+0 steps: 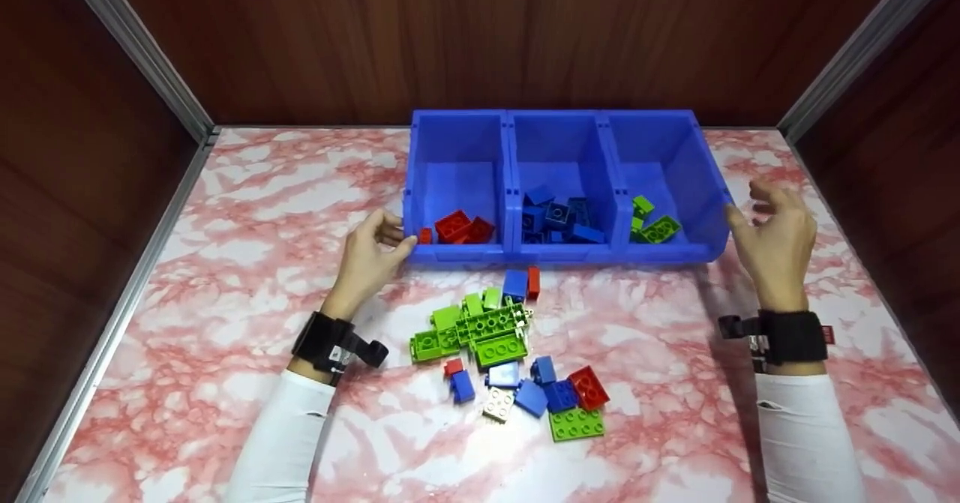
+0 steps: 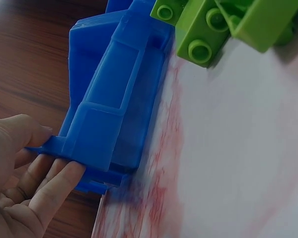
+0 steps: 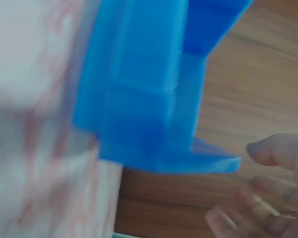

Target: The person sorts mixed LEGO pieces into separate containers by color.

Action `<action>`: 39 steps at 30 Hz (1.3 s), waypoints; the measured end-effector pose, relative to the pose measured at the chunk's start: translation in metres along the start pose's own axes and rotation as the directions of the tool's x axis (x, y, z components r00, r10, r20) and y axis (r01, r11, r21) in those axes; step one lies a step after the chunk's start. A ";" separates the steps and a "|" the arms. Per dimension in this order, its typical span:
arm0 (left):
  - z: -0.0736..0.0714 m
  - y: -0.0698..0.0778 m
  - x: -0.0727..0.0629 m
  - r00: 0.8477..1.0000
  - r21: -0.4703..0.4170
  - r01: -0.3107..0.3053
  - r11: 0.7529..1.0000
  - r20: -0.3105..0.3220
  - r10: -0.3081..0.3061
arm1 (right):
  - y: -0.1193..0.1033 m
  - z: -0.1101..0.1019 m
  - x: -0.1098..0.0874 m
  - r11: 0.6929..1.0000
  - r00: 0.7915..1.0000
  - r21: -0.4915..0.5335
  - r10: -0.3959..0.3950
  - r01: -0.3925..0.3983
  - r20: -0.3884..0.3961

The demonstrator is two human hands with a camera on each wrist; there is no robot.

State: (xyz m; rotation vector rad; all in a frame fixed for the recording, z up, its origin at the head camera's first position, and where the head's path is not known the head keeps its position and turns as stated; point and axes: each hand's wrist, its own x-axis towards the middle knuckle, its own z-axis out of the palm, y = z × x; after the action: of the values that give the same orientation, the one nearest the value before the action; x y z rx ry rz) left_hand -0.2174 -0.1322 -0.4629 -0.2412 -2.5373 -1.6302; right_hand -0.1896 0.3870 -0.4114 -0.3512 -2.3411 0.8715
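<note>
A blue three-compartment bin (image 1: 512,222) stands at the back of the table. Its front left corner is pinched by my left hand (image 1: 373,255): in the left wrist view the thumb (image 2: 27,130) lies over the rim and the fingers (image 2: 54,191) press the outer side from below. At the bin's right end is my right hand (image 1: 780,241), fingers loosely bent; the right wrist view shows a gap between its thumb (image 3: 273,150) and the bin's corner. Red bricks (image 1: 454,227) lie in the left compartment, blue bricks (image 1: 556,214) in the middle, green bricks (image 1: 660,229) in the right.
In front of the bin lies a pile of green bricks (image 1: 491,324). Nearer are blue bricks (image 1: 531,398), a red brick (image 1: 589,388), a pale brick (image 1: 498,404) and a flat green brick (image 1: 577,424). Brown wooden walls (image 1: 480,38) enclose the marbled table (image 1: 247,263).
</note>
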 end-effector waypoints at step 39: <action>0.139 0.156 -0.097 0.473 0.244 -0.643 0.726 0.872 0.126 | 0.015 0.003 0.004 0.979 0.982 0.121 0.149 -0.163 0.113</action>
State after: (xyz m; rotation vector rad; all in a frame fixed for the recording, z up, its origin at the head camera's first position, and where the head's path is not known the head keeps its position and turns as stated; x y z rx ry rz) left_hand -0.0935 0.0511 -0.3995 -1.7551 -2.9944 -0.5284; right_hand -0.1944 0.3986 -0.4216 -0.4501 -2.3597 1.1360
